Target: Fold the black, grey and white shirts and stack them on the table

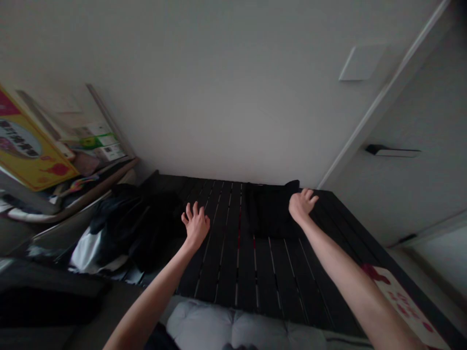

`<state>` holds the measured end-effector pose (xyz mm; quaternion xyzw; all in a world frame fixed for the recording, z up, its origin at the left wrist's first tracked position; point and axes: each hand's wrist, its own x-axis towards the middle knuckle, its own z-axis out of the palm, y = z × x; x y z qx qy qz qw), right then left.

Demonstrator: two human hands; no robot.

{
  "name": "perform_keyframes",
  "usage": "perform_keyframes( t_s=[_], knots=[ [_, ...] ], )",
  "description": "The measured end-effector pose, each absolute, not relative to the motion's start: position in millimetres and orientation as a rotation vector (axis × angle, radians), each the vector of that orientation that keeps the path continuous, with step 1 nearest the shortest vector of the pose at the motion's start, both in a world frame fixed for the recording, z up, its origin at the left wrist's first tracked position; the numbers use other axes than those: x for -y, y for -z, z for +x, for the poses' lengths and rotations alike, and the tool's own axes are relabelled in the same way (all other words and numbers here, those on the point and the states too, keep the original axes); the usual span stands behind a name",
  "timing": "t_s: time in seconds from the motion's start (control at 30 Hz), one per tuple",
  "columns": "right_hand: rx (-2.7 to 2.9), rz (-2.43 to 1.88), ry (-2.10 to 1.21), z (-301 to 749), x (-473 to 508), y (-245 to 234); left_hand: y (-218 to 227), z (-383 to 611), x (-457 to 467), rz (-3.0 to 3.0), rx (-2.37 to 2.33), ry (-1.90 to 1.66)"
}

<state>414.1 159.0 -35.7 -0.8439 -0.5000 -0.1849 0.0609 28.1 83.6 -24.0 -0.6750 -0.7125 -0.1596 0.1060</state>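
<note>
The open left hand (pixel 196 226) and right hand (pixel 301 205) stand well apart, gripping nothing. The right reaches the edge of a flat black cloth (pixel 272 214) on a dark slatted table (pixel 219 257); the left is just beside a heap of dark clothes (pixel 134 228).

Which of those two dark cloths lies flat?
The black cloth by the right hand; the other, a crumpled dark heap near the left hand, is bunched up.
</note>
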Motion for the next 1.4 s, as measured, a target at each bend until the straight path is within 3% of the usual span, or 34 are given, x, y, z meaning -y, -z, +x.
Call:
perform_keyframes(
  t_s=[0.13,0.27,0.73,0.97,1.2,1.4],
  knots=[
    [1.455,-2.683,0.664,492,-141,47,20,15,-66,-1.857,2.136,0.429],
    [1.312,-2.801,0.527,524,-126,52,24,-2,-59,-1.732,2.178,0.383],
    [1.67,-2.288,0.536,378,-100,27,24,-19,-56,-1.728,2.22,0.469],
    [1.805,-2.123,0.443,323,-79,21,25,3,-51,-2.033,2.105,0.735],
    [1.979,-1.954,0.258,286,-54,22,17,62,-43,-2.455,1.864,1.294],
    [2.152,-1.662,-0.338,274,-44,36,-6,118,-31,-2.8,1.625,1.626]
  ],
)
